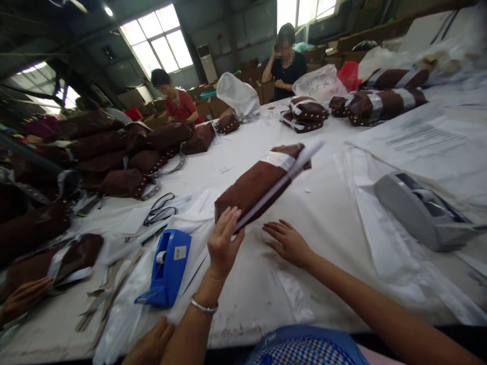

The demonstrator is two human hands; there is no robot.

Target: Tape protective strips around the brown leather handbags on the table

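My left hand (pixel 224 243), with a silver bangle on its wrist, grips the near end of a brown leather-like bundle (pixel 258 187). The bundle lies slanted, its far end pointing up and right, with a shiny pale band (pixel 279 159) around it. Along its right side runs a long white strip (pixel 281 185), blurred at the far end; whether it is paper or plastic I cannot tell. Just right of the bundle, my right hand (pixel 287 242) is open, palm down near the white tabletop (pixel 262 289), fingers stretched toward it and holding nothing.
A blue tape dispenser (pixel 169 266) stands left, a grey one (pixel 414 210) right. Brown studded bundles (pixel 125 183) are piled left; others (pixel 384 105) lie at the back. A co-worker's hand (pixel 28 299) touches another bundle; another hand (pixel 152 344) shows below. Two people sit opposite.
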